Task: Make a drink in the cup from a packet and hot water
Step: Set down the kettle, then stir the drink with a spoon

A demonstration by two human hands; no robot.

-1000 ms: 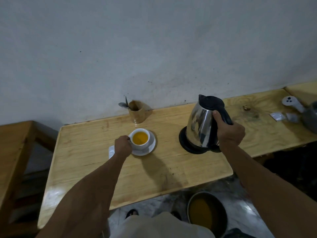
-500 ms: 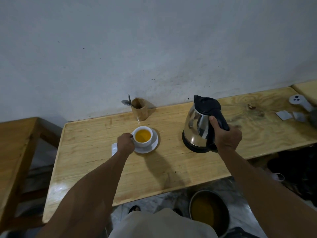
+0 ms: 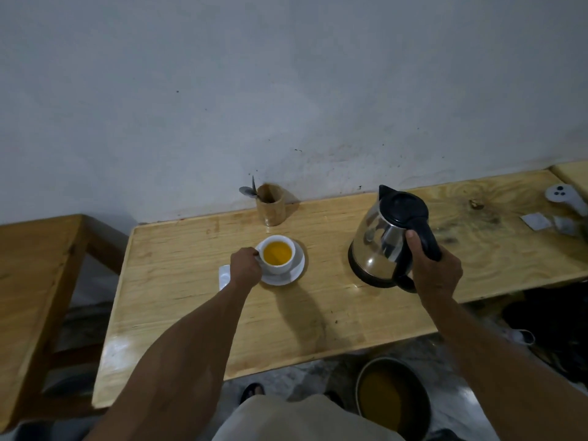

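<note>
A white cup (image 3: pixel 277 268) of yellow-orange drink sits on a white saucer (image 3: pixel 297 273) on the wooden table (image 3: pixel 191 307). My left hand (image 3: pixel 245 268) grips the cup's handle from the left. A white packet (image 3: pixel 224 276) lies flat just left of that hand, partly hidden by it. To the right stands a steel kettle (image 3: pixel 378 246) with a black lid, down on its black base. My right hand (image 3: pixel 434 270) is closed around the kettle's black handle.
A wooden holder (image 3: pixel 270 206) with a spoon stands by the wall behind the cup. At the far right lie two small packets (image 3: pixel 537 221) and a white controller (image 3: pixel 564 198). A pot of brown liquid (image 3: pixel 393 396) sits on the floor below the table edge. Another wooden table (image 3: pixel 31 281) stands left.
The kettle has come down from a raised tilt onto its base, with my right hand still on the handle. My left hand stays on the cup.
</note>
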